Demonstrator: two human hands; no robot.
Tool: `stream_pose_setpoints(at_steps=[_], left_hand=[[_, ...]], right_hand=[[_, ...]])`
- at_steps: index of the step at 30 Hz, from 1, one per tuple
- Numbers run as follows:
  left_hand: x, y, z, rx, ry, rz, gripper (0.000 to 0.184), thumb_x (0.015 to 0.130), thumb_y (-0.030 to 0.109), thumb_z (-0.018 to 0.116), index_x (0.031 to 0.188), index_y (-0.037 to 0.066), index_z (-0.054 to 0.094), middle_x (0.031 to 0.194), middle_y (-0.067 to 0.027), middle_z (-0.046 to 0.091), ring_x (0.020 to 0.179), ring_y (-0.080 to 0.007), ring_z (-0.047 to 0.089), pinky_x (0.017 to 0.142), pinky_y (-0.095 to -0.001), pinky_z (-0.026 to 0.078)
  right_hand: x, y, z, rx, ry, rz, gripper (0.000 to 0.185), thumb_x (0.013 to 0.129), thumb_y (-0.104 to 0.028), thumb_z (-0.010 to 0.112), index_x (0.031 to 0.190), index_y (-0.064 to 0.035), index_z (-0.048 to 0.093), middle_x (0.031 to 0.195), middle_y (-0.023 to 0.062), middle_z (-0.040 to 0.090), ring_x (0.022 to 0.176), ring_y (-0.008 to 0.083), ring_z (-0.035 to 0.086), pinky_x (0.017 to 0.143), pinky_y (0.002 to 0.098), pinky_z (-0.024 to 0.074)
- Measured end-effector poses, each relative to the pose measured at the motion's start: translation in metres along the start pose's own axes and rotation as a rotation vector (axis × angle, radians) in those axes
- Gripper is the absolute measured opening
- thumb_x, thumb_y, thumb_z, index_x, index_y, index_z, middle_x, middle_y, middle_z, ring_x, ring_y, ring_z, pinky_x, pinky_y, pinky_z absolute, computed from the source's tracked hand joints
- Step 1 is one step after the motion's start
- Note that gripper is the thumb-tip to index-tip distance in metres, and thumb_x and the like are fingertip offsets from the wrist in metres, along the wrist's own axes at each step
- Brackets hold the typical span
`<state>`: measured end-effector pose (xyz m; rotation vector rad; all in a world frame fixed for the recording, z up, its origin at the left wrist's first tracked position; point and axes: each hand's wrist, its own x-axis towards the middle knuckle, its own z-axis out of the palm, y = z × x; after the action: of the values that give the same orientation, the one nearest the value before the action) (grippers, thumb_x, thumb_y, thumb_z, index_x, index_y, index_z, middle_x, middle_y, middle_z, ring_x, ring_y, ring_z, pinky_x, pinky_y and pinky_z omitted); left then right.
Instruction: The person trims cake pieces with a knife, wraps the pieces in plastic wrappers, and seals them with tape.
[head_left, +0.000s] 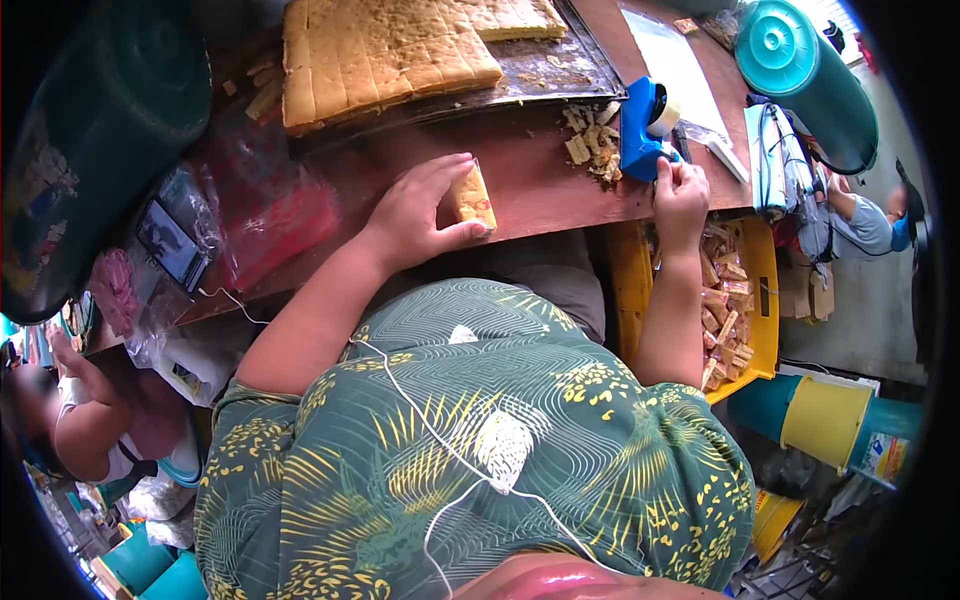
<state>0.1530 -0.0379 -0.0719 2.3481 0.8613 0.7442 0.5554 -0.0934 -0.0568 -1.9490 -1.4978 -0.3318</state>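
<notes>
My left hand curls around a small rectangular piece of cake in a clear wrapper, standing at the table's near edge. The thumb is at its near end and the fingers reach its far end. At the front of the blue tape dispenser, my right hand is closed in a pinch on the tape's end; the strip itself barely shows. A pale roll of tape sits in the dispenser. Beyond my left hand lies a large scored sheet of cake on a dark baking tray, with one corner cut away.
Cake scraps lie beside the dispenser. Below my right forearm, a yellow crate holds several wrapped pieces. Clear plastic and a phone are at left. Teal drums stand around the brown table. Another person sits at left.
</notes>
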Motion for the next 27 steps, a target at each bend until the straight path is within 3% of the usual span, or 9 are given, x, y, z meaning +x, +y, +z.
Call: stream_pose_setpoints(at_steps=[4,9,11,16,17,19,22,25,27], left_hand=[[0.002,0.000,0.000,0.007,-0.007,-0.004,0.070,0.086,0.038,0.078,0.141,0.003,0.054,0.149,-0.0134,0.053,0.139,-0.0307,0.049,0.117,-0.0423,0.036],[0.001,-0.001,0.002,0.019,0.000,0.002,0.066,0.087,0.035,0.077,0.141,0.004,0.055,0.149,-0.0116,0.053,0.138,-0.0303,0.050,0.116,-0.0416,0.038],[0.002,-0.002,0.003,0.011,0.008,0.007,0.065,0.087,0.033,0.077,0.141,0.004,0.055,0.149,-0.0116,0.054,0.137,-0.0303,0.051,0.116,-0.0413,0.038],[-0.001,-0.008,0.005,-0.045,0.020,0.017,0.057,0.089,0.021,0.072,0.140,0.003,0.056,0.148,-0.0134,0.054,0.136,-0.0307,0.052,0.116,-0.0408,0.039],[-0.001,-0.008,0.005,-0.064,0.014,0.013,0.056,0.088,0.018,0.070,0.139,0.002,0.056,0.148,-0.0136,0.054,0.136,-0.0307,0.052,0.116,-0.0408,0.039],[0.001,-0.009,0.004,-0.103,0.004,0.012,0.054,0.086,0.011,0.066,0.139,0.002,0.057,0.148,-0.0141,0.055,0.136,-0.0308,0.053,0.117,-0.0406,0.039],[0.002,-0.011,0.006,-0.170,0.016,-0.008,0.057,0.082,0.005,0.062,0.139,0.002,0.058,0.147,-0.0146,0.055,0.136,-0.0310,0.052,0.118,-0.0406,0.038],[0.001,-0.001,0.003,-0.029,0.023,-0.015,0.059,0.080,0.003,0.061,0.139,0.003,0.058,0.145,-0.0162,0.056,0.136,-0.0313,0.051,0.117,-0.0403,0.039],[0.003,0.000,0.004,0.009,0.060,0.008,0.053,0.079,0.006,0.065,0.131,0.005,0.061,0.143,-0.0158,0.057,0.134,-0.0342,0.052,0.116,-0.0432,0.039]], right_hand=[[-0.017,0.035,0.002,-0.086,-0.001,0.083,0.032,0.095,-0.029,0.071,0.079,-0.0017,0.070,0.086,0.0158,0.065,0.086,0.0345,0.061,0.080,0.0457,0.0480],[-0.036,-0.065,0.007,0.543,-0.368,0.090,0.021,0.091,-0.025,0.076,0.086,-0.0045,0.076,0.086,0.0122,0.066,0.085,0.0264,0.062,0.079,0.0366,0.0500],[-0.053,-0.118,0.008,0.613,-0.561,-0.201,0.013,0.087,-0.018,0.081,0.089,-0.0064,0.077,0.092,0.0097,0.066,0.088,0.0241,0.064,0.082,0.0369,0.0514],[-0.069,-0.165,0.039,0.925,-0.763,-0.208,0.012,0.080,-0.008,0.085,0.085,-0.0049,0.074,0.100,0.0081,0.062,0.086,0.0183,0.066,0.075,0.0318,0.0559],[-0.060,-0.164,0.047,0.870,-0.639,-0.356,0.022,0.080,-0.007,0.085,0.096,-0.0036,0.071,0.097,0.0070,0.060,0.079,0.0143,0.064,0.068,0.0275,0.0549],[-0.053,-0.168,0.050,0.925,-0.777,-0.042,0.038,0.080,-0.008,0.086,0.111,-0.0035,0.064,0.098,0.0062,0.059,0.076,0.0121,0.061,0.066,0.0277,0.0539],[-0.038,-0.171,0.062,0.853,-0.786,0.018,0.049,0.081,-0.009,0.086,0.120,-0.0038,0.057,0.097,0.0054,0.059,0.073,0.0102,0.059,0.065,0.0272,0.0526],[-0.030,-0.171,0.044,0.851,-0.595,-0.077,0.039,0.083,-0.004,0.083,0.114,-0.0049,0.061,0.092,-0.0008,0.059,0.074,0.0065,0.057,0.062,0.0221,0.0490],[-0.012,-0.149,0.018,0.763,-0.343,-0.053,0.039,0.082,-0.004,0.082,0.116,-0.0074,0.063,0.101,0.0043,0.062,0.073,0.0099,0.060,0.063,0.0242,0.0521]])
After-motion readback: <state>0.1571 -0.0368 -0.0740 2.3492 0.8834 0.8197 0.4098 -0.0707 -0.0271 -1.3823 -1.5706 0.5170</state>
